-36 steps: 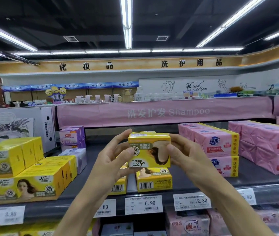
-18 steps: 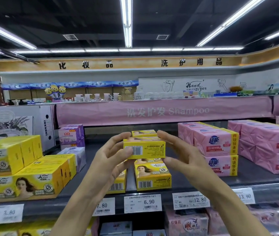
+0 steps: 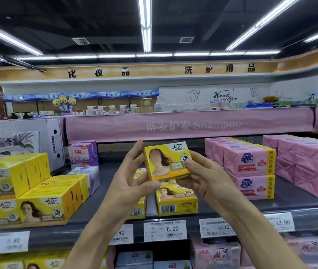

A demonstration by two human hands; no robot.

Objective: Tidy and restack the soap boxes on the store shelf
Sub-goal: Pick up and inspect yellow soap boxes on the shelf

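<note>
1. Currently I hold the yellow soap box (image 3: 166, 162) in the air over the shelf (image 3: 294, 203), just above another yellow box (image 3: 176, 201) lying there.
2. Its printed front faces me, upright; the long axis runs left to right, right end tipped slightly up.
3. My left hand (image 3: 132, 183) pinches its left side, and my right hand (image 3: 202, 177) pinches its right corner.

At the frame's centre, the left hand (image 3: 132, 183) and right hand (image 3: 202, 177) pinched a yellow soap box (image 3: 167, 162), printed face toward the camera, above another yellow box (image 3: 176, 202) on the grey shelf (image 3: 290, 202). Pink packs (image 3: 249, 166) sat stacked at right.
</note>
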